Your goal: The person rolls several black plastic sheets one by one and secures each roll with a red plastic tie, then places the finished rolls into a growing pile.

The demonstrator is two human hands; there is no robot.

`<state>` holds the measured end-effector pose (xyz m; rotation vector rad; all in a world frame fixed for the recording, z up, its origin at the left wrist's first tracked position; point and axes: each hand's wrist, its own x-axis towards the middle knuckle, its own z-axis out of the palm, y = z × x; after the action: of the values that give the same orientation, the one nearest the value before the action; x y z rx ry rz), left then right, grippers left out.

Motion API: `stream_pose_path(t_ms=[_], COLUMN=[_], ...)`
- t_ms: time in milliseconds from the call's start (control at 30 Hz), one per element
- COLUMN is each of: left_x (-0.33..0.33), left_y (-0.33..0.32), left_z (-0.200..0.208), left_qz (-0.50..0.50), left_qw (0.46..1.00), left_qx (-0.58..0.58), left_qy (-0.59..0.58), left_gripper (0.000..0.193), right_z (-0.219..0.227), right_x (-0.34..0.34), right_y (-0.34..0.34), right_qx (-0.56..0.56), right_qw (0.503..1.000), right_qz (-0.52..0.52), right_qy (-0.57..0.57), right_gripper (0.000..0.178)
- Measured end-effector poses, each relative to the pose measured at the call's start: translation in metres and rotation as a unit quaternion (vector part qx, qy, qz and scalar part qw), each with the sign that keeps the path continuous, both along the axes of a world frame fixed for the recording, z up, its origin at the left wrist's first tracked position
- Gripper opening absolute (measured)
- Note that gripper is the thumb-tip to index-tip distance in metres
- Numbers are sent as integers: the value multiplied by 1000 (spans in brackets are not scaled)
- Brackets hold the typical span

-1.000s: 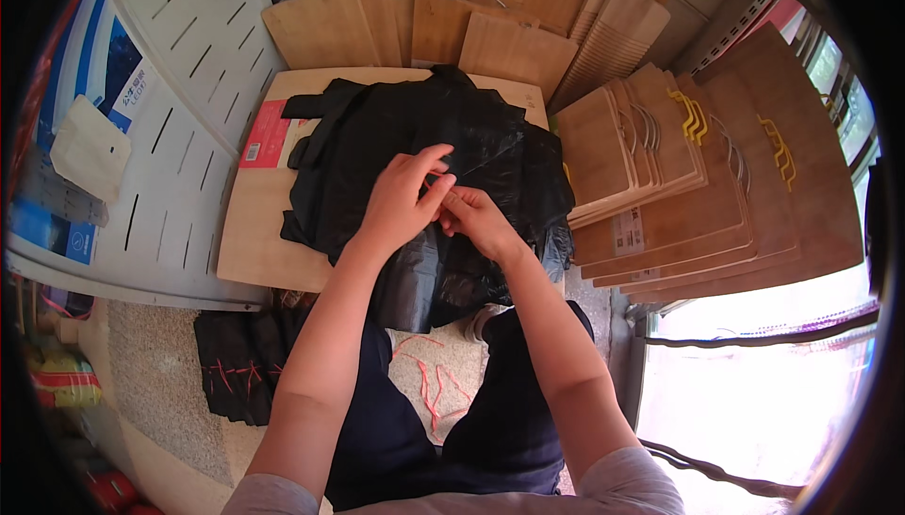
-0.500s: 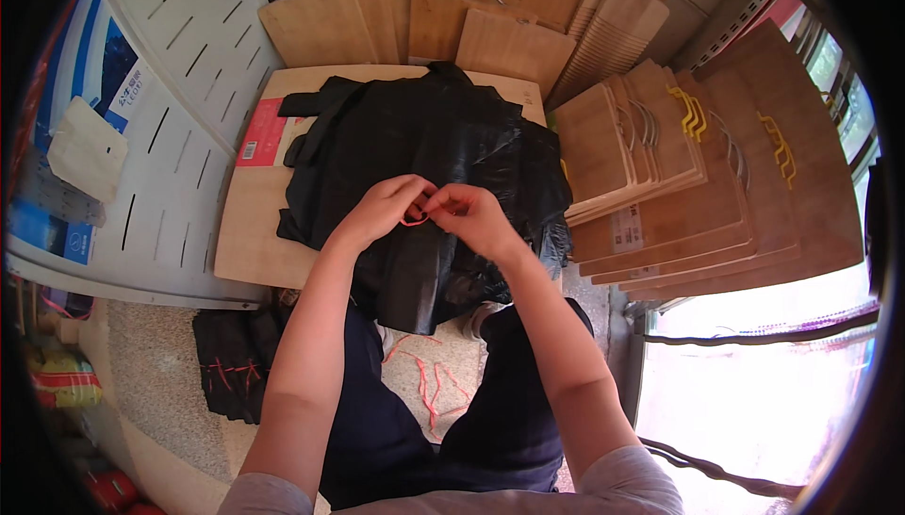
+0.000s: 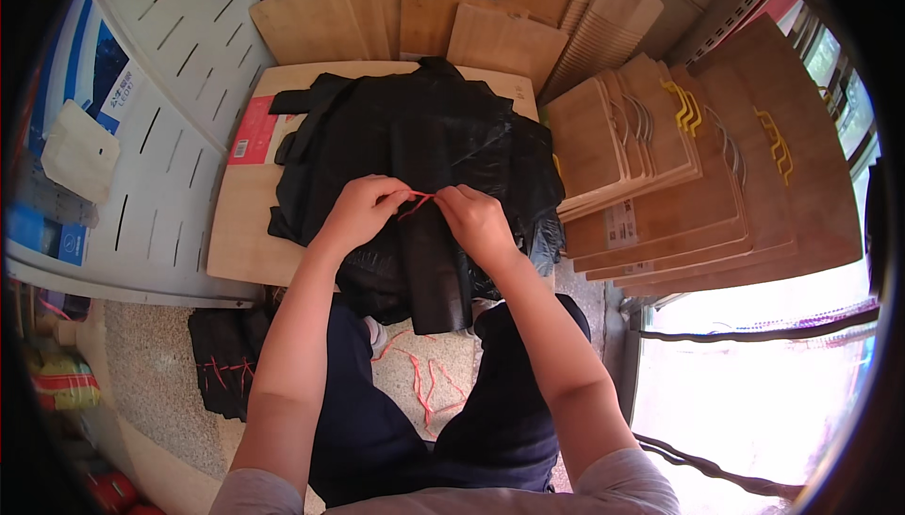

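A thin red string (image 3: pixel 421 196) runs between my two hands, with a loose tail hanging down. My left hand (image 3: pixel 368 212) pinches one end, and my right hand (image 3: pixel 471 218) pinches the other. Under the string lies a long black folded bundle (image 3: pixel 436 279), probably plastic bags, reaching over the near edge of the table. Beneath that bundle a wide heap of black plastic bags (image 3: pixel 353 129) covers much of the pale wooden tabletop (image 3: pixel 236 232). Whether the string circles the bundle is hidden from view.
Wooden cutting boards (image 3: pixel 589 133), some with wire or yellow handles, stand at the right; more boards (image 3: pixel 311 20) lean at the back. A white slotted panel (image 3: pixel 170 138) rises at the left. Tied black bundles (image 3: pixel 222 359) and loose red strings (image 3: pixel 424 388) lie on the floor.
My hands were close together around a small loop of the red string. Now they are farther apart, and the string is stretched between them.
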<state>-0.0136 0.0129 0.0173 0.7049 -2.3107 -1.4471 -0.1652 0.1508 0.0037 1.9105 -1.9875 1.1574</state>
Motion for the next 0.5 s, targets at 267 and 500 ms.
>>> stream_pose_path(t_ms=[267, 500], left_x=[46, 19], left_y=[-13, 6], left_z=[3, 21], left_qz=[-25, -184], left_qw=[979, 972], left_qx=[-150, 135], left_qy=[-133, -49], left_gripper=[14, 17], right_z=[-12, -7], right_x=[-15, -2], right_y=[13, -3], right_qx=[97, 181], right_qw=[989, 595], right_qz=[-43, 127], right_qy=[-105, -773], right_gripper=[7, 18])
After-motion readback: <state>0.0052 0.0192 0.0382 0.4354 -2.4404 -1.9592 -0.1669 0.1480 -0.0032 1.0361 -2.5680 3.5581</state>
